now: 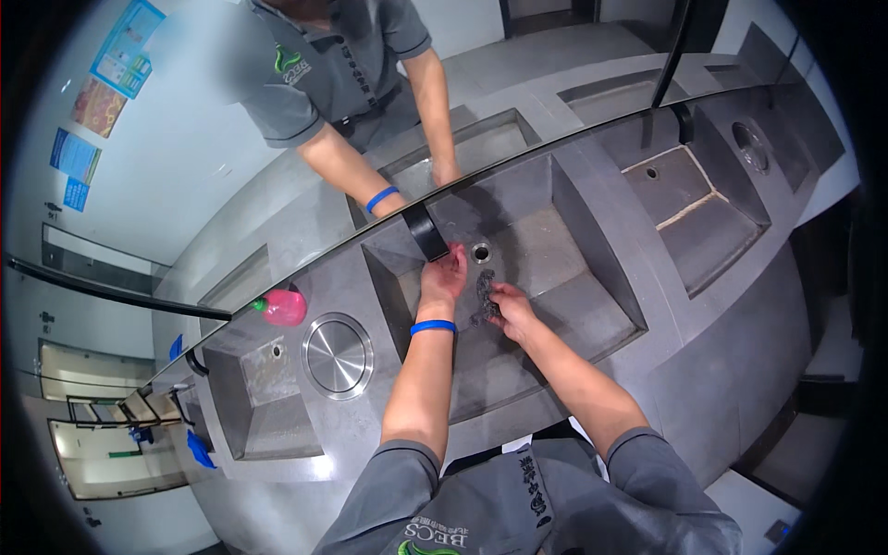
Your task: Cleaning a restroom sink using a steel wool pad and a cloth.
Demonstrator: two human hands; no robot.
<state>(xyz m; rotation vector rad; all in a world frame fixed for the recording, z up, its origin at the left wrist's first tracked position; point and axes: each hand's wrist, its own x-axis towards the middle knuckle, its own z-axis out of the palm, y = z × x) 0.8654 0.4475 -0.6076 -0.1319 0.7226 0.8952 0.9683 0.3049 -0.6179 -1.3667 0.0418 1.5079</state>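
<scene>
My left hand (445, 279) is under the black faucet (425, 231), palm turned up, fingers slightly curled and holding nothing. Whether water is running onto it I cannot make out. Between the fingers of my right hand (514, 313) is a dark grey, wiry steel wool scrubber (485, 294), held over the grey basin (578, 277) beside my left hand. Just beyond the scrubber lies the round drain (480, 252). A blue band circles my left wrist.
To the left, a pink soap bottle (285, 307) with a green top and a round steel lid (338, 356) are on the counter. Other basins flank mine: one at left (268, 435), one at right (712, 236). The mirror (231, 139) rises behind the counter and reflects my arms.
</scene>
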